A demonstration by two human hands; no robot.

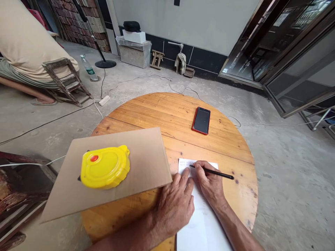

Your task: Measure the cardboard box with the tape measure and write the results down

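My right hand (211,183) is closed around a black pen (218,173), its tip down on a white sheet of paper (200,223). Small lines of writing run along the sheet's top edge. Flat across the paper's left side lies my left hand (178,198), fingers stretched forward, close to the corner of a cardboard piece (146,153). On that cardboard rests a yellow tape measure (104,168) with a red button. A phone in a red case (201,120) lies beyond the paper, touched by neither hand.
Everything sits on a round wooden table (146,108). A person in a beige top (23,42) sits at the left by a small wooden chair (65,80). A water bottle (89,69), a stand base (105,64) and cables lie on the floor. A glass door (300,69) is at the right.
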